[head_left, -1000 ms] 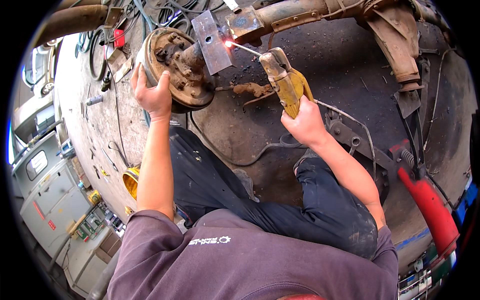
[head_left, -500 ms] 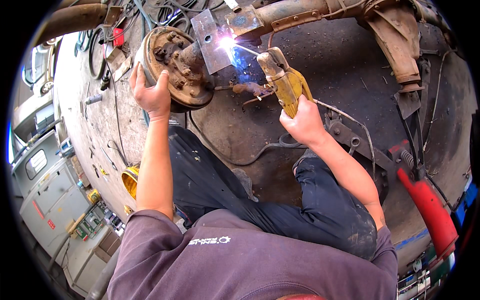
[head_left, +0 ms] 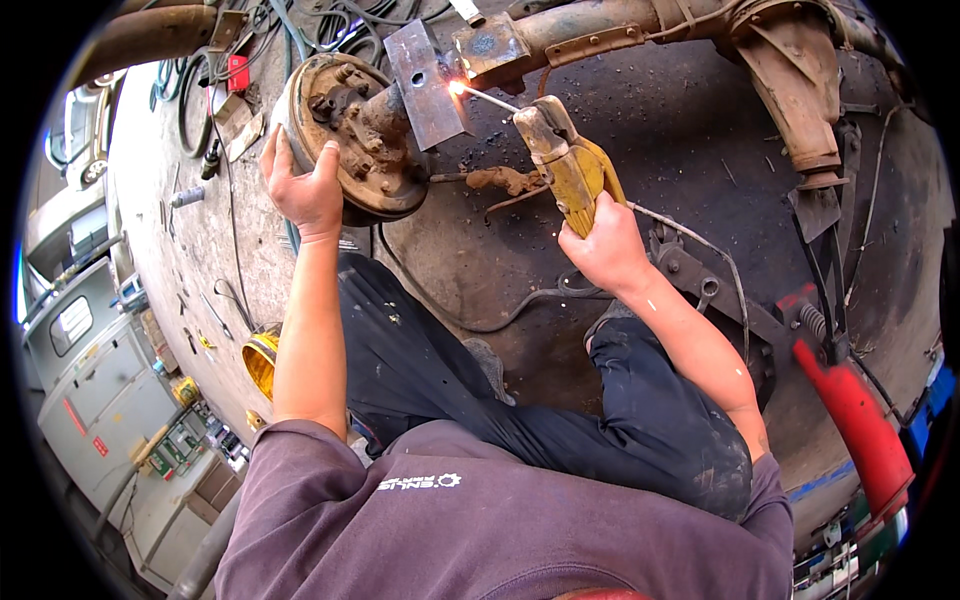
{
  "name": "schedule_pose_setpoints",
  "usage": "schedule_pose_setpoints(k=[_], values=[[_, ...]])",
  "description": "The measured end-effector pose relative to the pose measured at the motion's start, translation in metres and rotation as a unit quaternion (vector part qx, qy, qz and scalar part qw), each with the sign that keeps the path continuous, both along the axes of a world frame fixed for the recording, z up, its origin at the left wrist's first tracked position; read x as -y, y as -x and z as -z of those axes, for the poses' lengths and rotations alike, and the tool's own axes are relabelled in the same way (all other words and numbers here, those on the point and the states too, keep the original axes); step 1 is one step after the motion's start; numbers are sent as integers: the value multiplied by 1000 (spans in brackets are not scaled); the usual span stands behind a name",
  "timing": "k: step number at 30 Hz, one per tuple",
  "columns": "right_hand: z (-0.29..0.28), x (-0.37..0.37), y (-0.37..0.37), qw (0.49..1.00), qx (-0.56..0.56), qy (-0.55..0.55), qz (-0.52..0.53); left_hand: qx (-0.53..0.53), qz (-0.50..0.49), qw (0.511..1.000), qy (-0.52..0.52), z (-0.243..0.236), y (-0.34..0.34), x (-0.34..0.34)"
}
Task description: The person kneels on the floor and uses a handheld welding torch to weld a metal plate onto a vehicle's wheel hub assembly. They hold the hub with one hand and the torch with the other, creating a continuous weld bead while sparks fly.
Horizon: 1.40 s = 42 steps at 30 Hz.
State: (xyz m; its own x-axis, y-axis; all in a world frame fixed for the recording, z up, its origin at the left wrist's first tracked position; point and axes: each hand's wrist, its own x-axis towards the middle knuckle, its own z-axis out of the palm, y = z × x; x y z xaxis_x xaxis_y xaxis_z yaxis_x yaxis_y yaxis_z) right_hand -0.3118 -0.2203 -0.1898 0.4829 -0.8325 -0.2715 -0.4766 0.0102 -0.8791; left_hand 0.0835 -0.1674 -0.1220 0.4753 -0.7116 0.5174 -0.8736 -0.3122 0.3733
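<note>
My right hand (head_left: pixel 607 240) is wrapped round a yellow welding electrode holder (head_left: pixel 575 180). A thin welding rod (head_left: pixel 490 98) sticks out of its jaw toward the upper left. The rod's tip glows orange at the right edge of a flat steel plate (head_left: pixel 425 85) with a small hole. My left hand (head_left: pixel 305 190) grips the near left rim of a rusty round brake drum (head_left: pixel 345 140), thumb on its face and fingers along its outer side. A stub behind the plate joins it to the drum. Just right of the plate is the squared end of a rusty axle housing (head_left: pixel 490 50).
The axle housing runs right to a large casing (head_left: pixel 790 80). A red jack handle (head_left: pixel 850 420) slants at the lower right. Cables (head_left: pixel 350 35) lie coiled at the top, and one dark cable (head_left: pixel 490 322) crosses the floor between my legs. A yellow round container (head_left: pixel 262 360) stands at left.
The bright white-blue arc at the rod tip has died to a small orange glow, and the blue smoke is gone. Small sparks show near my right arm. Both hands stay almost in place.
</note>
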Motion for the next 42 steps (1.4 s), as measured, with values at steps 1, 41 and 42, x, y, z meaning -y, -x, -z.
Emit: schedule_pose_setpoints(k=[1,41,42], values=[[-1,0,-1,1000,-3,-5,2,-2,1,1000,1,0,-1,0],[1,-1,-3,1000,16,23,8,-2,-5,1000,2,2,1,0],[1,-1,-3,1000,8,22,7,-2,-5,1000,3,2,1,0]])
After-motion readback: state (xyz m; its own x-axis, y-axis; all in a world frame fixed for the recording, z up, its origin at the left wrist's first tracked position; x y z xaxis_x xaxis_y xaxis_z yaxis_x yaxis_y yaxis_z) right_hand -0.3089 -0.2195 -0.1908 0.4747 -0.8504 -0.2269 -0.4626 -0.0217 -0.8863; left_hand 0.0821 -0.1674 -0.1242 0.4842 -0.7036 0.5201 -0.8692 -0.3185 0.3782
